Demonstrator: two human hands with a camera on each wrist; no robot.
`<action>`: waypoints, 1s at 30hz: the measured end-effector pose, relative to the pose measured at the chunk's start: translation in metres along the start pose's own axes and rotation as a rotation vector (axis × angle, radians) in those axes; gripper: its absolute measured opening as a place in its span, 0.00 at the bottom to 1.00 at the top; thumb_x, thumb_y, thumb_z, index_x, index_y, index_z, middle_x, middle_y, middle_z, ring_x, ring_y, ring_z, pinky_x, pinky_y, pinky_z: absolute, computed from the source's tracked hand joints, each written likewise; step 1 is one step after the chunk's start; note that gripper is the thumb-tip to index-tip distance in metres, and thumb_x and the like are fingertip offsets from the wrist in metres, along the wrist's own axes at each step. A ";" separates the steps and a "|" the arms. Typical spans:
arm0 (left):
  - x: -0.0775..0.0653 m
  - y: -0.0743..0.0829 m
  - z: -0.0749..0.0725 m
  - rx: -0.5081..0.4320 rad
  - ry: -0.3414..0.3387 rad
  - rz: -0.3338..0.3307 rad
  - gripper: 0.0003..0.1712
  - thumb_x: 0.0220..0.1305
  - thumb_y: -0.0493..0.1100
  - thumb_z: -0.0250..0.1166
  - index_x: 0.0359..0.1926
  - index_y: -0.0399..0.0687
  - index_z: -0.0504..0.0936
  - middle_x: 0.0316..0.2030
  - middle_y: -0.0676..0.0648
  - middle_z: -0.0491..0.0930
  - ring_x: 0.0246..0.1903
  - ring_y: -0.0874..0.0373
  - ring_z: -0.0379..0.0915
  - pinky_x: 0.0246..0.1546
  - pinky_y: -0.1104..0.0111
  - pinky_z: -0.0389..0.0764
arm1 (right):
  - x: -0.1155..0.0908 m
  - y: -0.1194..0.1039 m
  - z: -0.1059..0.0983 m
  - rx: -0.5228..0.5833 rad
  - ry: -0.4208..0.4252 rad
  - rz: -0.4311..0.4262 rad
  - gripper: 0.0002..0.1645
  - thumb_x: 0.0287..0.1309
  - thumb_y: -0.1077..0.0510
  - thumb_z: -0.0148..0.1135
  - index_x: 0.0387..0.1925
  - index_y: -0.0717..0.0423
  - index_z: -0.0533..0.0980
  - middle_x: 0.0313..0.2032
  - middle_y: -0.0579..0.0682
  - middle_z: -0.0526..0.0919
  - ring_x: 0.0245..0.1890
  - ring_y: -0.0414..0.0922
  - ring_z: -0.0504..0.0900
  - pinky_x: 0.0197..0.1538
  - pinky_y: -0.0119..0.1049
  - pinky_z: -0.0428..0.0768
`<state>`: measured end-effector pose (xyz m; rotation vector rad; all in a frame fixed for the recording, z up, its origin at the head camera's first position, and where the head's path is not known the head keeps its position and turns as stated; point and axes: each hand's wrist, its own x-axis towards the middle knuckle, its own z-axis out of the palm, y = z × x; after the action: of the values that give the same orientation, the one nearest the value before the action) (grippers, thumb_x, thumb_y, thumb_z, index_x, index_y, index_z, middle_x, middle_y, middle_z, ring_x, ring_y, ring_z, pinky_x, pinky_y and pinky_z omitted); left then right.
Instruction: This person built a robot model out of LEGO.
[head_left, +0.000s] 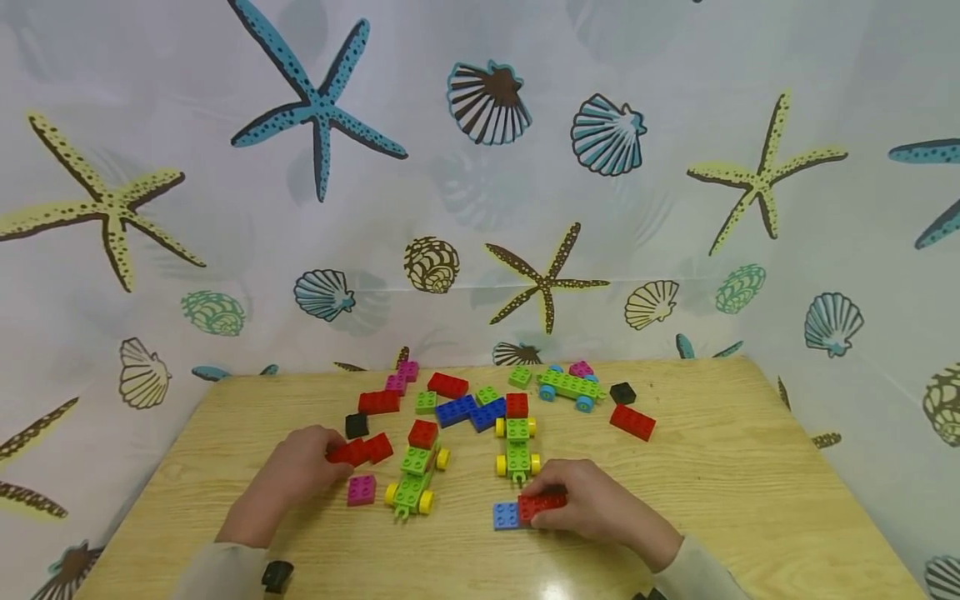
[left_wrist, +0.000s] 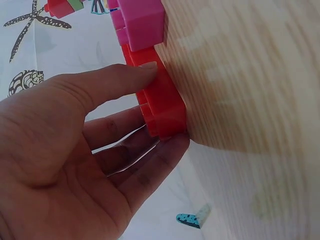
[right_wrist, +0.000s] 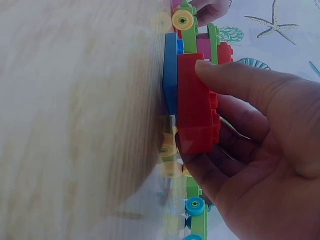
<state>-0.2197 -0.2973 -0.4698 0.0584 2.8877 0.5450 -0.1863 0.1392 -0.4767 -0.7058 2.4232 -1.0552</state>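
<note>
At the left, my left hand [head_left: 303, 462] grips a red brick [head_left: 347, 453] on the table between thumb and fingers; the left wrist view shows the thumb against the brick's side. Another red brick [head_left: 378, 447] adjoins it, and a pink brick [head_left: 362, 490] lies nearby. My right hand [head_left: 581, 500] pinches a long red brick [right_wrist: 195, 100] by its sides. This brick overlaps one end of a flat blue brick [head_left: 506, 516]; whether they are joined, I cannot tell. Between the hands stand two green cars with yellow wheels, one [head_left: 415, 475] left and one [head_left: 518, 450] right, each topped with red.
Farther back lie dark blue bricks [head_left: 456, 411], green bricks [head_left: 426, 402], red bricks [head_left: 379, 402] and pink bricks [head_left: 397, 382]. A green car base with blue wheels [head_left: 570, 386] stands back right, near a black brick [head_left: 622, 393] and a red brick [head_left: 632, 422]. A patterned curtain [head_left: 465, 208] borders the table.
</note>
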 end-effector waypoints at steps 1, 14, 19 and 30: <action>0.000 0.000 0.000 -0.001 0.000 0.000 0.23 0.70 0.43 0.78 0.57 0.30 0.88 0.47 0.38 0.89 0.42 0.48 0.79 0.54 0.46 0.87 | 0.000 0.000 0.000 0.001 0.001 -0.002 0.16 0.69 0.53 0.80 0.56 0.44 0.91 0.53 0.42 0.90 0.51 0.42 0.81 0.58 0.38 0.79; -0.006 -0.003 0.001 -0.040 0.038 -0.004 0.26 0.70 0.44 0.79 0.60 0.32 0.87 0.53 0.35 0.90 0.47 0.45 0.82 0.58 0.43 0.88 | 0.000 0.001 0.000 0.008 0.002 0.002 0.16 0.69 0.53 0.80 0.56 0.45 0.91 0.52 0.42 0.90 0.50 0.42 0.81 0.56 0.36 0.79; -0.014 -0.002 -0.003 -0.106 0.071 -0.019 0.27 0.69 0.47 0.80 0.62 0.35 0.87 0.57 0.35 0.89 0.53 0.42 0.83 0.61 0.42 0.88 | -0.001 0.001 0.000 0.017 0.002 0.004 0.16 0.69 0.53 0.80 0.57 0.45 0.91 0.53 0.43 0.90 0.50 0.43 0.81 0.56 0.37 0.79; -0.029 0.013 -0.009 -0.208 0.185 0.029 0.30 0.71 0.47 0.79 0.66 0.34 0.85 0.62 0.32 0.86 0.57 0.36 0.85 0.58 0.44 0.91 | 0.000 0.001 0.001 0.009 0.014 -0.020 0.16 0.70 0.54 0.79 0.56 0.47 0.91 0.53 0.43 0.91 0.49 0.42 0.81 0.55 0.35 0.78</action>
<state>-0.1928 -0.2910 -0.4511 0.0190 2.9912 0.8965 -0.1859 0.1395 -0.4777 -0.7236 2.4261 -1.0820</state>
